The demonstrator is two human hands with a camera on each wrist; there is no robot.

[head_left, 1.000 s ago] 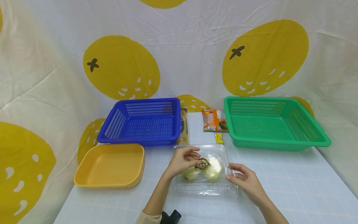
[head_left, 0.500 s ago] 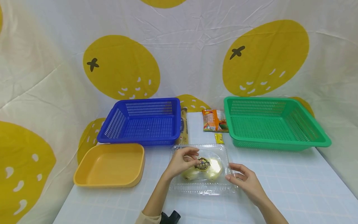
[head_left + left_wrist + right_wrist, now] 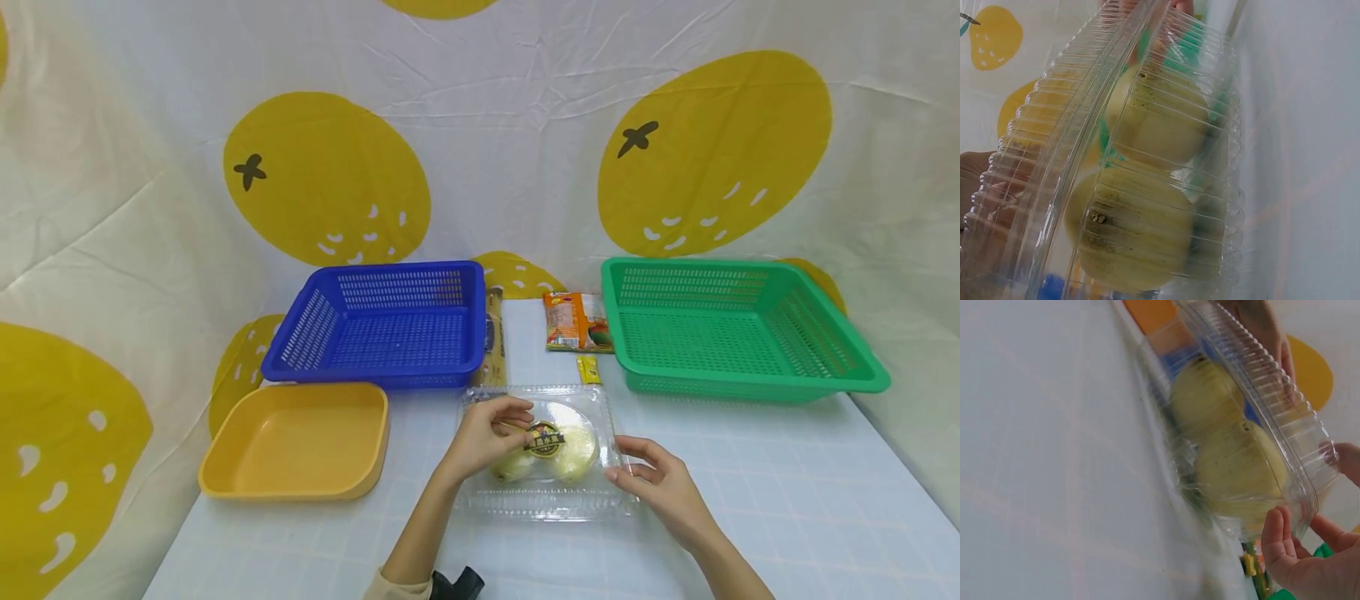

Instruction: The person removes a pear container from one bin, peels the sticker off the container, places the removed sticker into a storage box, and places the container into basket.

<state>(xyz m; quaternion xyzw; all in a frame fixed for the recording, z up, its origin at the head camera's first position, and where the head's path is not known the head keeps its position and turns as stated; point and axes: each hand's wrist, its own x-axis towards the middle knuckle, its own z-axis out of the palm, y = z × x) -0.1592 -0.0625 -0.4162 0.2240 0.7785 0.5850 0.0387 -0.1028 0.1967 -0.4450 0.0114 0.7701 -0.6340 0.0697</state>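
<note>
A clear plastic clamshell fruit box (image 3: 540,504) lies at the front middle of the table. Through its lid two round, pale yellow-green fruits (image 3: 1135,225) show, side by side, and a dark and gold label (image 3: 545,439) sits on top. My left hand (image 3: 487,437) is over the lid's left part, fingers loosely bent, thumb tip right at the label. At the box's right edge, my right hand (image 3: 663,487) holds the side between thumb and fingers. In the right wrist view, fingertips (image 3: 1279,544) of that hand lie against the box's end wall.
Behind the box stand a blue basket (image 3: 378,382) and a green basket (image 3: 750,385). A yellow tray (image 3: 292,483) is at left. Between the baskets lie an orange snack bag (image 3: 573,322), a small yellow packet (image 3: 588,370) and a long tan package (image 3: 492,342).
</note>
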